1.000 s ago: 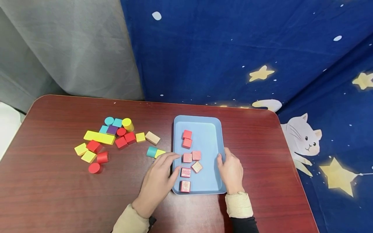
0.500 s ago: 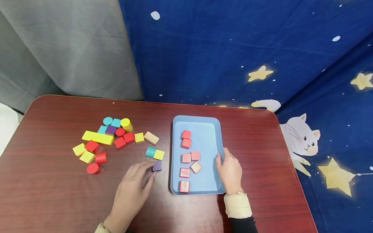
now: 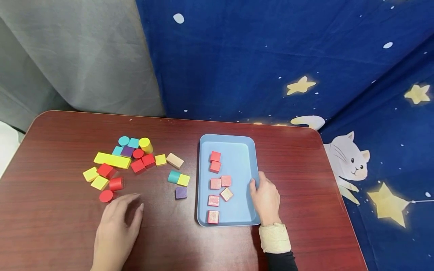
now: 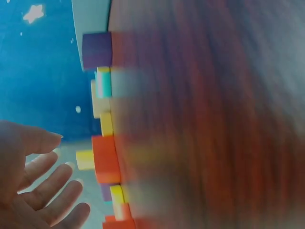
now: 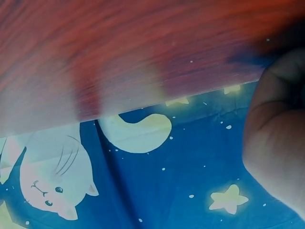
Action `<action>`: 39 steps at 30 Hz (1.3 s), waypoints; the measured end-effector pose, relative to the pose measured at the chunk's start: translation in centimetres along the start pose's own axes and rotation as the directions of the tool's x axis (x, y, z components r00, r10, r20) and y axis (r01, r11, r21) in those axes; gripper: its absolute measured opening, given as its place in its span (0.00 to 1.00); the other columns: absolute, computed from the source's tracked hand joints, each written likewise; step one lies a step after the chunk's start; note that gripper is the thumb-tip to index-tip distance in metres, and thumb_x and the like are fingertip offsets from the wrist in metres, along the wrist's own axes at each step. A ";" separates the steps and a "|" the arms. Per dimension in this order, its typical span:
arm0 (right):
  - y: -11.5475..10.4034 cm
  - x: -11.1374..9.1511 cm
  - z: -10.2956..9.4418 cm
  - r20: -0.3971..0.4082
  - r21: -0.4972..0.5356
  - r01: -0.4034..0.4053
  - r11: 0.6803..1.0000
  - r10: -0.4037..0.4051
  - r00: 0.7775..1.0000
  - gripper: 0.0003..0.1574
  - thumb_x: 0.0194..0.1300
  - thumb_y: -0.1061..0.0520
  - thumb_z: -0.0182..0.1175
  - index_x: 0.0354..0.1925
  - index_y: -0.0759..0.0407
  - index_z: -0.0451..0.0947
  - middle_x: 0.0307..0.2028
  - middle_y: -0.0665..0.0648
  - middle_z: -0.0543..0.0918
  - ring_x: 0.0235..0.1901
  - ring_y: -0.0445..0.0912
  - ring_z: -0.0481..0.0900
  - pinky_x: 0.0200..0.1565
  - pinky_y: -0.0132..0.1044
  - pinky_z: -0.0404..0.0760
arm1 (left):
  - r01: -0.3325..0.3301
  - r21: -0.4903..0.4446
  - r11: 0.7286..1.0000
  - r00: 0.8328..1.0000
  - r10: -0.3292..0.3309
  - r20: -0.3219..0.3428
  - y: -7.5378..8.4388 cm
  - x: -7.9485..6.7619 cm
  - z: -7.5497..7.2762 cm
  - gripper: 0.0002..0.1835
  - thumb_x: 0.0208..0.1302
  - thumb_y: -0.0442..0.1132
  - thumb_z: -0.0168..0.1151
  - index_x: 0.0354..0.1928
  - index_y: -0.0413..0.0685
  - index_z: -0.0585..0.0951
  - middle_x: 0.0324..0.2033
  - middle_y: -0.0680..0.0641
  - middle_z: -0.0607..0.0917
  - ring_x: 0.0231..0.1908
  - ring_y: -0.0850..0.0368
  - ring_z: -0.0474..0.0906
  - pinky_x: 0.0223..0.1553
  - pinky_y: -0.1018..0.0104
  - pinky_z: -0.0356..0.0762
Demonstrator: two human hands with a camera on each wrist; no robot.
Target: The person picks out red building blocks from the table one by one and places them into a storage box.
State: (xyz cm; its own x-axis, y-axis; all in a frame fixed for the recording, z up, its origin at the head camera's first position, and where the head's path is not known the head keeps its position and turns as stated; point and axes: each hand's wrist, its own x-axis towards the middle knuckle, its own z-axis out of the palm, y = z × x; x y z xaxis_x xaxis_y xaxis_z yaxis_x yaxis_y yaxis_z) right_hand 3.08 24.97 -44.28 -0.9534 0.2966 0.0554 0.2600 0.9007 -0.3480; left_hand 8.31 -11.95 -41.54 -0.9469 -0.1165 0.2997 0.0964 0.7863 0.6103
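Note:
My left hand [image 3: 116,227] is over the table's left front with nothing in it, thumb and fingers apart. Just beyond its fingertips are a red cylinder [image 3: 106,196] and another red cylinder lying on its side [image 3: 116,183]. In the left wrist view the same hand [image 4: 35,186] shows loosely bent fingers against the background. At the right side of the blue tray [image 3: 242,158], my right hand [image 3: 267,199] grips the rim, thumb on the inner side. Several red cubes [image 3: 215,183] and a pale-topped cube [image 3: 226,194] sit along the tray's left half.
Left of the tray stand a purple cube [image 3: 181,192], a teal cylinder [image 3: 174,176], a yellow block [image 3: 184,180] and a plain wood block [image 3: 174,160]. A mixed cluster with a long yellow bar [image 3: 112,160] is farther left. A curtain [image 3: 220,60] hangs behind the table.
My left hand has drawn back from the tray, put the purple cube down beside the yellow block, let go and moved left. The right hand stays on the tray rim.

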 end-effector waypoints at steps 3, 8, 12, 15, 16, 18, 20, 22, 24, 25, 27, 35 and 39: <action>0.0 0.0 0.0 0.003 -0.002 0.000 1.000 0.000 1.000 0.17 0.70 0.52 0.57 0.50 0.61 0.77 0.40 0.67 0.88 0.33 0.67 0.85 0.28 0.61 0.78 | -0.003 -0.022 1.000 0.999 0.002 -0.037 -0.7 -0.2 -0.3 0.23 0.48 0.25 0.75 0.49 0.41 0.84 0.48 0.41 0.84 0.49 0.42 0.77 0.58 0.89 0.54; -0.1 0.0 0.0 0.000 0.000 0.003 1.000 -0.003 1.000 0.16 0.70 0.52 0.57 0.49 0.61 0.77 0.39 0.67 0.87 0.33 0.67 0.85 0.28 0.60 0.78 | 0.039 -0.011 0.999 0.996 -0.040 -0.078 -1.6 -0.7 -0.6 0.22 0.48 0.26 0.74 0.49 0.39 0.84 0.52 0.37 0.83 0.52 0.36 0.74 0.62 0.83 0.58; -0.1 0.0 0.1 -0.007 0.002 0.006 1.000 -0.006 1.000 0.14 0.69 0.52 0.58 0.47 0.61 0.77 0.38 0.67 0.87 0.31 0.67 0.85 0.26 0.60 0.77 | 0.127 0.023 0.992 0.988 -0.124 -0.090 -2.2 -0.8 -1.0 0.23 0.50 0.27 0.74 0.51 0.37 0.83 0.54 0.34 0.81 0.56 0.32 0.71 0.60 0.50 0.66; 0.0 0.0 0.2 -0.007 0.000 0.003 1.000 -0.003 1.000 0.14 0.69 0.52 0.58 0.46 0.61 0.77 0.37 0.67 0.87 0.31 0.68 0.84 0.26 0.60 0.76 | 0.182 0.035 0.983 0.979 -0.178 -0.103 -2.8 -0.7 -1.4 0.26 0.50 0.27 0.74 0.54 0.35 0.81 0.57 0.32 0.78 0.58 0.30 0.69 0.53 0.39 0.66; 0.0 0.0 0.2 -0.007 0.000 0.002 1.000 -0.002 1.000 0.14 0.69 0.52 0.58 0.46 0.61 0.77 0.38 0.67 0.87 0.31 0.68 0.84 0.26 0.60 0.76 | 0.204 0.041 0.978 0.974 -0.199 -0.103 -3.0 -0.6 -1.5 0.27 0.50 0.28 0.74 0.55 0.35 0.81 0.58 0.32 0.77 0.58 0.30 0.68 0.53 0.38 0.66; 0.0 0.0 0.1 -0.006 -0.001 0.002 1.000 -0.002 1.000 0.15 0.69 0.52 0.58 0.47 0.61 0.77 0.38 0.67 0.87 0.31 0.68 0.85 0.26 0.60 0.77 | 0.259 0.053 0.964 0.962 -0.253 -0.098 -3.4 -0.5 -1.7 0.29 0.50 0.29 0.75 0.57 0.37 0.80 0.62 0.32 0.74 0.61 0.30 0.67 0.51 0.35 0.67; 0.0 0.0 0.1 -0.006 -0.001 0.001 1.000 -0.001 1.000 0.15 0.69 0.52 0.58 0.47 0.61 0.77 0.38 0.67 0.87 0.31 0.68 0.85 0.26 0.60 0.77 | 0.318 0.052 0.947 0.947 -0.314 -0.069 -3.9 -0.4 -1.8 0.30 0.52 0.31 0.74 0.60 0.38 0.78 0.66 0.32 0.70 0.64 0.31 0.64 0.51 0.32 0.67; 0.0 0.0 0.2 -0.004 -0.002 0.002 1.000 -0.002 1.000 0.15 0.70 0.52 0.58 0.48 0.61 0.77 0.38 0.67 0.87 0.32 0.68 0.85 0.26 0.60 0.77 | 0.387 0.047 0.921 0.922 -0.386 -0.026 -4.4 -0.3 -1.9 0.32 0.55 0.33 0.73 0.63 0.39 0.75 0.69 0.33 0.66 0.68 0.33 0.61 0.54 0.29 0.66; 0.0 -0.1 0.2 -0.002 -0.003 0.003 1.000 -0.003 1.000 0.16 0.70 0.52 0.57 0.49 0.61 0.77 0.39 0.67 0.87 0.32 0.67 0.85 0.27 0.60 0.77 | 0.442 0.032 0.896 0.897 -0.443 0.018 -4.8 -0.1 -2.1 0.34 0.57 0.34 0.72 0.67 0.39 0.72 0.70 0.33 0.64 0.71 0.36 0.58 0.57 0.28 0.64; 0.0 -0.1 0.2 -0.003 -0.004 0.004 1.000 -0.004 1.000 0.16 0.70 0.52 0.57 0.49 0.61 0.77 0.39 0.67 0.87 0.32 0.67 0.85 0.27 0.60 0.78 | 0.460 0.024 0.887 0.887 -0.461 0.036 -4.9 0.0 -2.1 0.35 0.58 0.35 0.71 0.68 0.39 0.70 0.71 0.34 0.63 0.71 0.37 0.57 0.59 0.28 0.63; 0.0 -0.1 0.1 -0.006 -0.007 0.006 1.000 -0.006 1.000 0.16 0.70 0.52 0.58 0.50 0.61 0.77 0.38 0.67 0.87 0.31 0.67 0.85 0.27 0.59 0.78 | 0.484 0.015 0.875 0.873 -0.484 0.057 -5.1 0.1 -2.2 0.37 0.59 0.35 0.70 0.70 0.39 0.68 0.70 0.34 0.63 0.72 0.39 0.56 0.62 0.29 0.62; -0.1 -0.1 0.0 -0.013 -0.003 0.012 1.000 -0.012 1.000 0.15 0.70 0.52 0.58 0.47 0.61 0.77 0.37 0.67 0.87 0.29 0.67 0.84 0.24 0.58 0.76 | 0.466 0.012 0.885 0.883 -0.465 0.061 -5.3 0.7 -1.9 0.35 0.60 0.33 0.69 0.68 0.35 0.69 0.63 0.31 0.71 0.68 0.37 0.59 0.64 0.37 0.60; -0.1 -0.1 0.0 -0.011 -0.005 0.009 1.000 -0.009 1.000 0.15 0.70 0.52 0.58 0.47 0.62 0.77 0.37 0.67 0.87 0.29 0.67 0.84 0.25 0.58 0.76 | 0.457 0.010 0.889 0.888 -0.457 0.053 -5.3 0.9 -1.6 0.33 0.60 0.34 0.68 0.67 0.35 0.70 0.62 0.30 0.72 0.67 0.35 0.61 0.63 0.38 0.60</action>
State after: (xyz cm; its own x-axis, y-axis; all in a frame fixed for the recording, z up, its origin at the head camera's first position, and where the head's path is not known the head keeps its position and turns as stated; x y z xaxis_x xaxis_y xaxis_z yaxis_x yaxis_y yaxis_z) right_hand 3.14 24.87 -44.26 -0.9539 0.2921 0.0692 0.2521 0.9048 -0.3432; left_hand 7.42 -17.19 -43.25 -0.9011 -0.4305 -0.0519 -0.3504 0.6523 0.6721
